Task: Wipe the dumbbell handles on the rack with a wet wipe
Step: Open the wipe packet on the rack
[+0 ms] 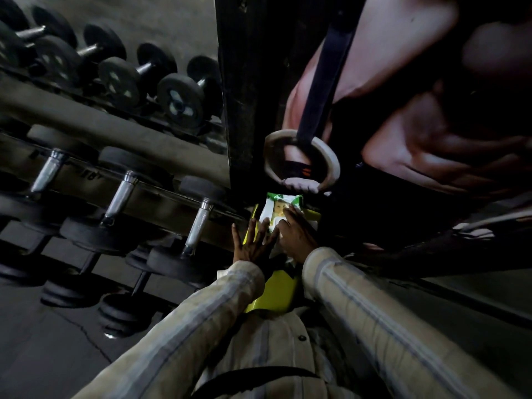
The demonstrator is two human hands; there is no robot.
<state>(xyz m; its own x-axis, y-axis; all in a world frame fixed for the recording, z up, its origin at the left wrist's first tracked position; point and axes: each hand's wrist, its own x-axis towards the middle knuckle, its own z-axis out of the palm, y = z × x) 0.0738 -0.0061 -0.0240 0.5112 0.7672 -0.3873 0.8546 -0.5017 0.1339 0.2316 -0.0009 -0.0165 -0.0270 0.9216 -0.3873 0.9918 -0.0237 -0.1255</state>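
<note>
Pressing flat on the wet wipe pack [275,210] with the left hand [252,243], fingers straight and spread wide, grip apart, holding nothing. Bending the right hand [296,234] over the top of the same pack, fingertips down on its front. Not able to tell whether that grip is pinching the flap or a wipe, or only touching, too dark and too small to see.

Lying under both hands, the white and green pack, resting on a yellow thing [277,289] just past the end of the rack [161,197].

Judging the step as getting one wipe out, with no wiping of handles done yet.

Doing it well: keeping the left hand pushing down so the pack is not sliding or lifting. Picking up the flap by its edge with the right fingertips. Pulling just one wipe, slowly and straight up, so no bunch of them is coming out. Closing the flap after, so the rest are not drying out.

Waiting just beside to the left, the nearest shiny dumbbell handle [198,226], then another handle [120,194] and a third handle [47,174] farther along. Hanging above them, a mirror [172,27] showing more dumbbells. Filling the wall to the right, a big poster [417,110].
</note>
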